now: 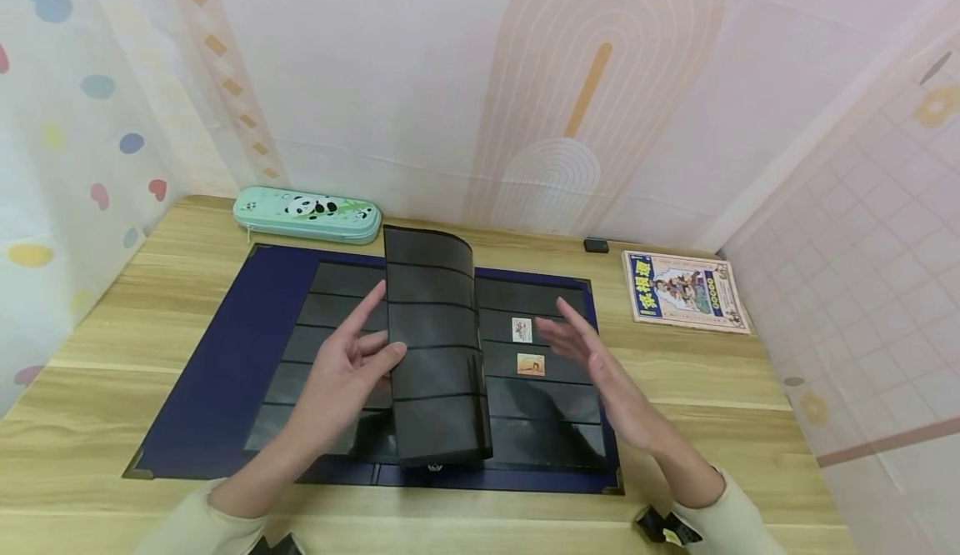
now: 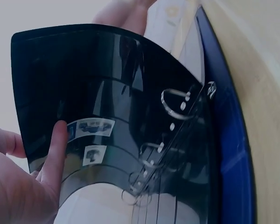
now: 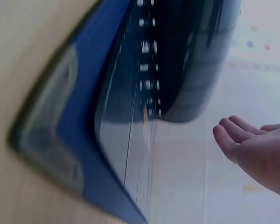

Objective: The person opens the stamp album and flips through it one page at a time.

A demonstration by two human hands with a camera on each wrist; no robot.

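Observation:
A blue stamp album (image 1: 202, 372) lies spread on the table, with black pocket pages inside. My left hand (image 1: 348, 372) pinches the outer edge of one black page (image 1: 435, 330) between thumb and fingers; that page stands raised and curved over the rings. In the left wrist view, stamps (image 2: 95, 127) sit in the pockets of the raised page, near the left hand (image 2: 25, 186). Two small stamps (image 1: 531, 364) show on the right-hand page (image 1: 517, 422). Above that page hovers my right hand (image 1: 611, 372), fingers extended and holding nothing. Metal rings (image 2: 175, 103) run along the spine.
A mint pencil case (image 1: 307, 215) with a panda print lies behind the album at left. At the back right are a small black object (image 1: 596, 245) and a colourful booklet (image 1: 686, 291). Printed cloth (image 1: 420, 80) hangs along the table's back and sides.

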